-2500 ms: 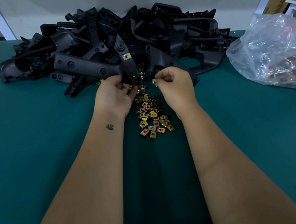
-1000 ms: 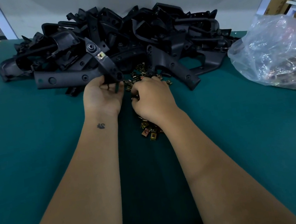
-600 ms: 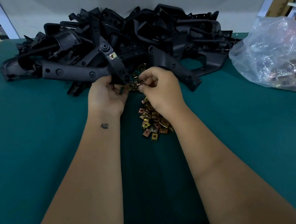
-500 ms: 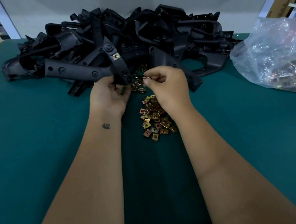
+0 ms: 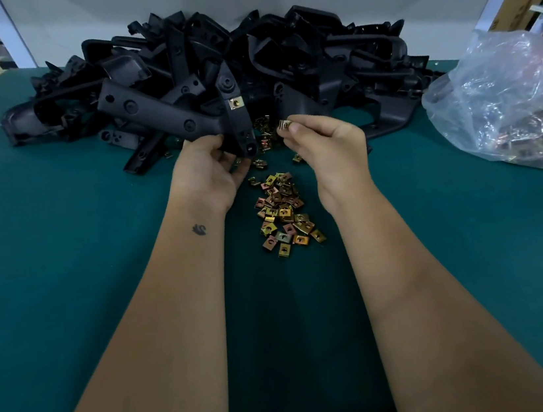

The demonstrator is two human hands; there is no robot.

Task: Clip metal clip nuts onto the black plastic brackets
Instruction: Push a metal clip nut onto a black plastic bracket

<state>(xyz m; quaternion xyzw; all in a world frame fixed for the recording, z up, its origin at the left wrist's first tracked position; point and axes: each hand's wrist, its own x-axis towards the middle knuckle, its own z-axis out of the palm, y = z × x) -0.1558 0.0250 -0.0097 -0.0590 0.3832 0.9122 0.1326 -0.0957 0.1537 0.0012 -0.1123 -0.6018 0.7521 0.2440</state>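
The left hand (image 5: 206, 176) grips a black bracket (image 5: 183, 120); the right hand (image 5: 324, 145) pinches a clip nut (image 5: 285, 124). Best to align its open side squarely with the bracket's bare tab, then push until seated.

Two bare forearms entering from bottom of frame, no sleeves, no gloves, left hand (image 5: 206, 176) and right hand (image 5: 331, 149) bare at centre, short nails, small dark swan-shaped tattoo (image 5: 199, 230) on left wrist

I have both forearms stretched forward; my left hand (image 5: 205, 173) grips with curled fingers, my right hand (image 5: 327, 144) pinches between thumb and forefinger.
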